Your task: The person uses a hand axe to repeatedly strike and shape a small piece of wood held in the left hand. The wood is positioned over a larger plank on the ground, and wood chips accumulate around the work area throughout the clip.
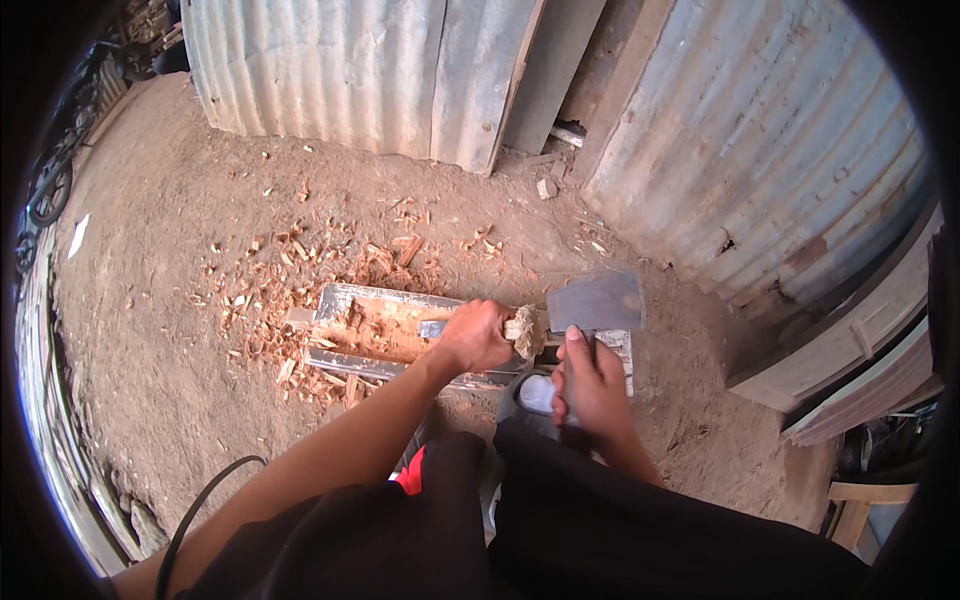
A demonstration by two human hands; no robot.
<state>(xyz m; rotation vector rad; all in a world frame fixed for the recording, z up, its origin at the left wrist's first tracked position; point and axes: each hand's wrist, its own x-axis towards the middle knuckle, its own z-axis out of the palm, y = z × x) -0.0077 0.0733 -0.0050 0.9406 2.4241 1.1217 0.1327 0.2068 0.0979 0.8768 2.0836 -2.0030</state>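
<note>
A hollowed-out wooden block (390, 322) lies on the dirt ground before me, its inside pale and rough, its outer edges dark. My left hand (474, 338) is closed round the handle of a chisel. The chisel's metal blade (431, 329) points left over the hollow, and the frayed handle end (524, 333) sticks out to the right of my fist. In my closed right hand (590, 393) is a cleaver (598, 301) with a wide, grey, rectangular blade. That blade stands just right of the frayed end, over the block's right part. Whether the chisel tip touches the wood, I cannot tell.
Wood chips (270, 345) are scattered round the block's left end. Corrugated metal sheets (320, 70) rise beyond it, with another corrugated sheet (770, 150) at right. Boards (840, 350) lean at the right edge. A shoe (530, 392) is close to the block; a wheel (50, 195) shows far left.
</note>
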